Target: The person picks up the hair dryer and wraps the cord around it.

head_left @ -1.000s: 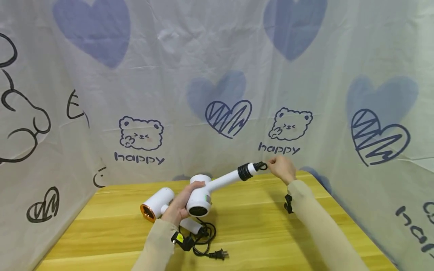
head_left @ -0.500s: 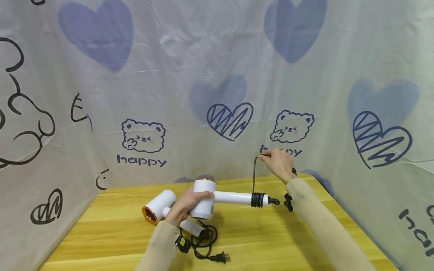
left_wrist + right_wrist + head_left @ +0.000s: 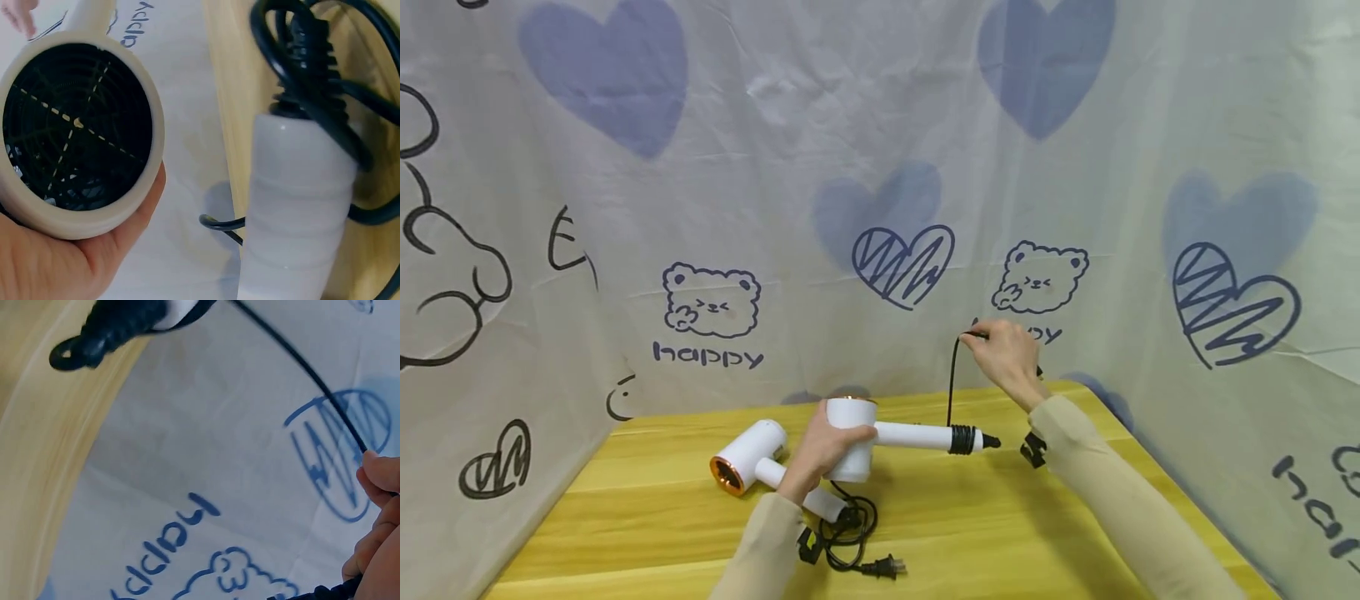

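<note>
My left hand grips the barrel of a white hair dryer above the table. The dryer's handle points right, nearly level, with black cord coiled round its end. In the left wrist view, the barrel's round dark grille faces the camera. Up and to the right, my right hand pinches a length of that cord, which runs taut from the coil. A second white hair dryer with a copper-coloured rim lies on the table, partly behind my left wrist.
Beside the second dryer's handle, its loose black cord lies in loops, ending in a two-pin plug. The yellow wood-grain table backs onto a printed white curtain that also encloses both sides.
The held dryer's handle has swung down from a slant to nearly level. My right hand has risen from beside the handle's end, drawing a length of cord up from the coil.
</note>
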Tool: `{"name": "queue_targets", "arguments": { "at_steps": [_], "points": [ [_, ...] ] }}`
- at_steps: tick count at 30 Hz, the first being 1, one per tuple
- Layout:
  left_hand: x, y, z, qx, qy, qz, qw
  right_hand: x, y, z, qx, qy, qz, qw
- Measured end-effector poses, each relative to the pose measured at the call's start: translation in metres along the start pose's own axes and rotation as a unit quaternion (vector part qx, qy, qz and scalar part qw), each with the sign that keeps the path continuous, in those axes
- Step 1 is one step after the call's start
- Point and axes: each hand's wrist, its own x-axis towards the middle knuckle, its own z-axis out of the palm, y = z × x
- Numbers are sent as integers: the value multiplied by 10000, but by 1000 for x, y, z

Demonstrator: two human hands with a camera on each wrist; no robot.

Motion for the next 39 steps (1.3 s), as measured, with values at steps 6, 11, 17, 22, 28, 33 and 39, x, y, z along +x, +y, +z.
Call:
{"name": "queue_targets", "arguments": {
  "at_steps": [6,11,17,22,28,33,39],
  "points": [
    [0,-2,4,574,519,-82,9970,-15,-8,-9,388,12,67,9992],
    [0,0,2,804,1012,-176,9915,-24,-15,-14,595,58,34,9982],
    [1,-2,5,976,1445,-208,9845,-36,-17,-14,716,-114,-9,9974],
    [4,0,5,967,1739,-343,9794,-43,-18,-15,795,-63,99,9968],
    [6,2,1,895,1923,-419,9763,-48,-23,-16,898,-151,188,9957],
    [7,3,-1,743,2089,-436,9741,-54,-26,-14,932,-234,175,9952],
    [9,1,-1,392,2353,-513,9698,-63,-27,-9,974,-318,37,9947]
  ]
}}
